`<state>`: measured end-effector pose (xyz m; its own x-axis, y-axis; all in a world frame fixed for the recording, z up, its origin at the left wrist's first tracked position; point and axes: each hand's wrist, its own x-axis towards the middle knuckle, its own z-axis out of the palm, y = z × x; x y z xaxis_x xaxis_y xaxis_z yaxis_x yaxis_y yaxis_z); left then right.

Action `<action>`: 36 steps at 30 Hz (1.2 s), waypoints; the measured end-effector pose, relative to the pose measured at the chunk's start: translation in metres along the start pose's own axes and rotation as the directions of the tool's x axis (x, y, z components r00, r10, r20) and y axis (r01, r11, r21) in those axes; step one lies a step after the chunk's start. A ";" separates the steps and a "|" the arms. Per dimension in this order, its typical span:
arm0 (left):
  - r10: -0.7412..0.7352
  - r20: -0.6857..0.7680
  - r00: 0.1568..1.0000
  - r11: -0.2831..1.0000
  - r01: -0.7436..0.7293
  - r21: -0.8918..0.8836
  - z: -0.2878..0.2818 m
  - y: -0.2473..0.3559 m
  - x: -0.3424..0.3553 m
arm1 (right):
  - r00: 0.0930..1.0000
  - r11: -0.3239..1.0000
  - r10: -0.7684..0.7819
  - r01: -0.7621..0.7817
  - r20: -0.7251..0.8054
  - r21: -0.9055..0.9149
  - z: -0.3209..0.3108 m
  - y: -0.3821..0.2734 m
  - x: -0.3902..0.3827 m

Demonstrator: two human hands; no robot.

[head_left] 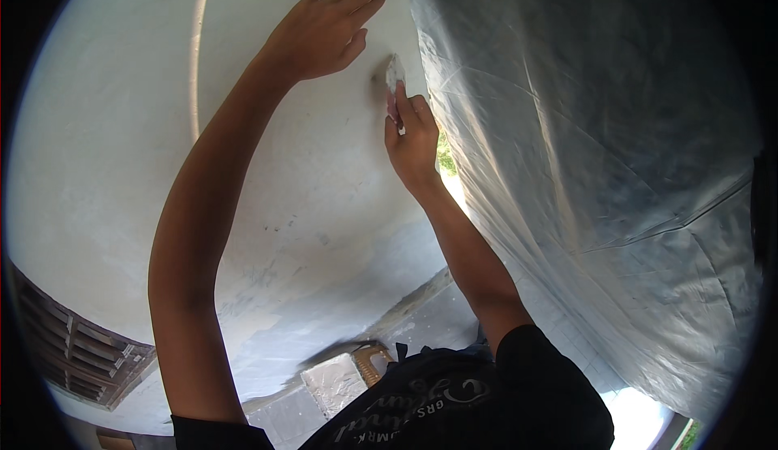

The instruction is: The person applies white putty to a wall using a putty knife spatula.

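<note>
A pale plastered wall point(300, 174) with faint smudges and dark specks fills the left and middle of the view. High up, my left hand point(324, 33) lies against or just before it, fingers spread and holding nothing. Lower and to the right, my right hand point(415, 138) grips a putty knife point(395, 73) by its reddish handle. Whitish filler coats its blade, which points upward at the wall near the wall's right edge. Whether the blade touches the surface is hard to make out.
A large silvery plastic sheet point(583, 142) hangs along the right, beside a bright gap. Below, a white-smeared board point(334, 385) with a tan handle point(371, 362) rests near the wall's foot. A brown slatted wooden frame point(81, 341) is at lower left.
</note>
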<state>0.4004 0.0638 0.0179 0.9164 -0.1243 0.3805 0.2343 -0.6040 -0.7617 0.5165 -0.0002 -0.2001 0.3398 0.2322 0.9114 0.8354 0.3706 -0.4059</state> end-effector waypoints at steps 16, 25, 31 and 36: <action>0.039 -0.045 0.998 0.999 -0.040 -0.017 -0.007 0.003 0.005 | 0.999 0.980 -0.045 0.048 -0.015 0.195 -0.007 -0.017 -0.037; 0.024 -0.041 0.999 0.999 -0.026 -0.035 -0.013 0.003 0.003 | 0.964 0.971 -0.239 0.240 0.117 0.005 0.010 -0.030 -0.034; 0.032 -0.015 0.999 0.999 -0.032 -0.017 -0.012 0.003 -0.001 | 0.977 0.889 0.049 -0.136 0.206 0.438 -0.030 -0.027 -0.087; 0.014 -0.018 1.000 1.000 -0.014 0.007 -0.004 0.001 0.003 | 0.830 0.339 0.467 -0.486 0.304 0.806 -0.039 0.025 -0.038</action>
<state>0.4018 0.0594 0.0201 0.9137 -0.1471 0.3788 0.2234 -0.5968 -0.7706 0.5412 -0.0352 -0.2425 0.5412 0.6394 0.5462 -0.2303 0.7374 -0.6350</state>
